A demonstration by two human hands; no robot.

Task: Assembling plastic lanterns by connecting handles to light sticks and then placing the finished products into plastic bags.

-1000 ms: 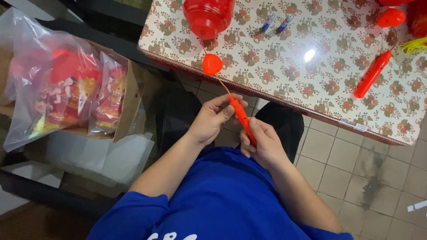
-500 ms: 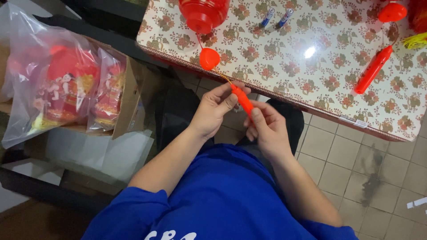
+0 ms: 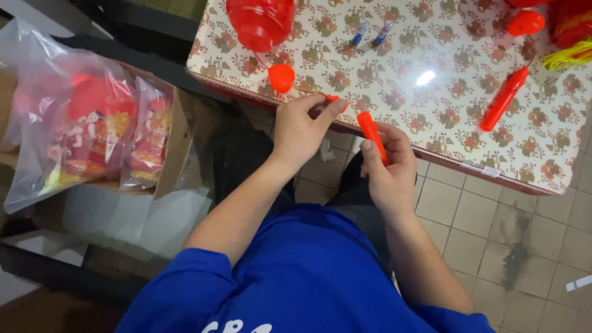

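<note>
Since half a second ago the two hands have drawn apart: the orange stick that both held together now sits only in the right hand (image 3: 387,165), while the left hand (image 3: 302,126) has lifted toward the surface edge. Nearest the camera, low in the frame, is the blue shirt (image 3: 308,277), with tiled floor (image 3: 493,234) at lower right. At mid-frame the right hand is curled shut around the lower part of the orange stick (image 3: 372,132), whose top pokes up past the fingers. Just left of it, apart, the left hand pinches a small orange cap (image 3: 333,98) between thumb and forefinger, a thin cord running from it toward the orange bulb (image 3: 281,78) at the surface rim. A tug could likely drag that bulb off the edge, or the small cap could slip from the pinch. Farther up lie a red lantern (image 3: 260,21), two batteries (image 3: 372,32) and another orange stick (image 3: 504,98) on the floral surface (image 3: 431,55); bagged toys (image 3: 74,135) sit at left.
</note>
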